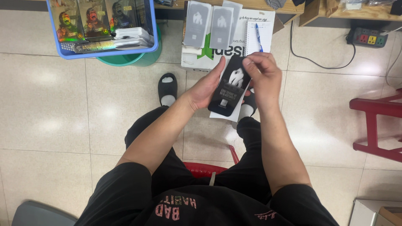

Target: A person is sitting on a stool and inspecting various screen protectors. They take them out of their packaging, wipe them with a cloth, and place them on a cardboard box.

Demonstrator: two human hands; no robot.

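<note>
My left hand (206, 87) cradles a flat black packet (230, 86) with a white animal figure printed on it, and a white sheet shows beneath it. At the packet's top right corner my right hand (264, 75) pinches the edge with fingertips. Both hands hover above my knees, over the tiled floor. I sit on a red stool (205, 168), wearing black clothes and black slippers (167, 88).
A white cardboard box (201, 58) ahead carries two grey packets (209, 25), a notebook and a blue pen (258, 37). At upper left a blue tray (104, 52) of colourful packets rests on a green bucket. A power strip (369, 38) and red stool (377, 125) are at right.
</note>
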